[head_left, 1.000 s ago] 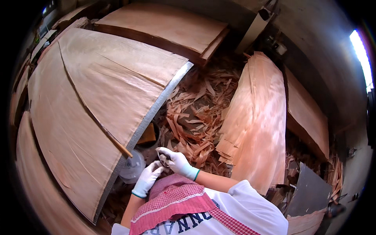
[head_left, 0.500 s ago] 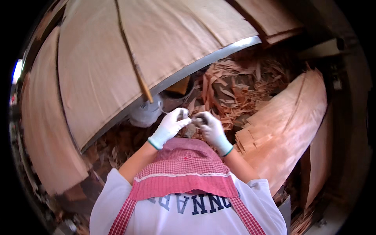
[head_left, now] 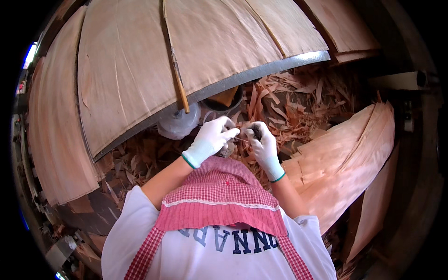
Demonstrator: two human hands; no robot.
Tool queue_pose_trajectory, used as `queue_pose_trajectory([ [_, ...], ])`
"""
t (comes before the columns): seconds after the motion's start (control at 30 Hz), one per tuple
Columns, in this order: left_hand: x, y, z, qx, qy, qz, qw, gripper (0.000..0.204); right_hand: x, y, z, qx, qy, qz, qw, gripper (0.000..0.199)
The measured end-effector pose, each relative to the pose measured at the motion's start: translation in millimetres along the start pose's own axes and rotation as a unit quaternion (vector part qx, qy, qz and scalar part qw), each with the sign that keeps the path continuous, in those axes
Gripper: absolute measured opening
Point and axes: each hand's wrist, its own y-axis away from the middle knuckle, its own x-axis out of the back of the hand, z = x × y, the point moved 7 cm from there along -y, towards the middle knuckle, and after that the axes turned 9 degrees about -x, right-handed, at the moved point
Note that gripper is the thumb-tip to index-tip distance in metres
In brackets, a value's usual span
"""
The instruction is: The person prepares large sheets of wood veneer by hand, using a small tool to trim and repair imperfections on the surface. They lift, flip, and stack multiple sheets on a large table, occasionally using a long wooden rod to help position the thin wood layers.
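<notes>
My two hands wear white knit gloves with green cuffs and meet low in front of the red checked apron [head_left: 224,186]. My left hand [head_left: 211,140] has its thumb and fingers pinched together. My right hand [head_left: 263,145] is curled inward just beside it, its glove darkened at the fingers. A thin strand seems to run between the fingertips; it is too small to name. Beyond the left hand, under the table edge, sits a cloudy plastic container or bag [head_left: 178,125]. A dark bucket [head_left: 239,101] with a yellowish piece in it stands farther off.
Wide thin wood sheets [head_left: 126,70] cover a table with a metal edge [head_left: 261,70]; a thin stick [head_left: 179,84] lies across them, its end overhanging. Torn wood strips [head_left: 298,105] litter the floor. More wood sheets [head_left: 345,154] lie bent at the right.
The hands have drawn slightly apart, the right one shifting to the right with its fingers curled more upward. The whole view has shifted a little, so the table and sheets appear displaced.
</notes>
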Motion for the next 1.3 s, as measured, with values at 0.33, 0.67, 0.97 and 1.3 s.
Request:
queue_pose_trajectory([
  [0.33,-0.4,-14.6,7.3,-0.212,-0.066,0.011,0.975,0.022,-13.4,-5.0,10.3,0.033,-0.013,0.002,0.999,0.016],
  [0.67,18.3,-120.2,-215.9,0.082,0.283,0.182,0.938,0.018,142.1,-89.9,53.8,0.079,0.448,0.216,0.864,0.019],
  [0.97,-16.6,-221.6,-291.2,0.170,-0.111,0.197,0.959,0.043,-5.9,-170.0,91.4,0.027,-0.064,0.129,0.989,0.025],
  [1.3,84.7,13.8,-206.4,0.152,0.032,0.331,0.931,0.030,-55.5,-204.5,136.3,0.132,0.127,0.104,0.978,0.022],
])
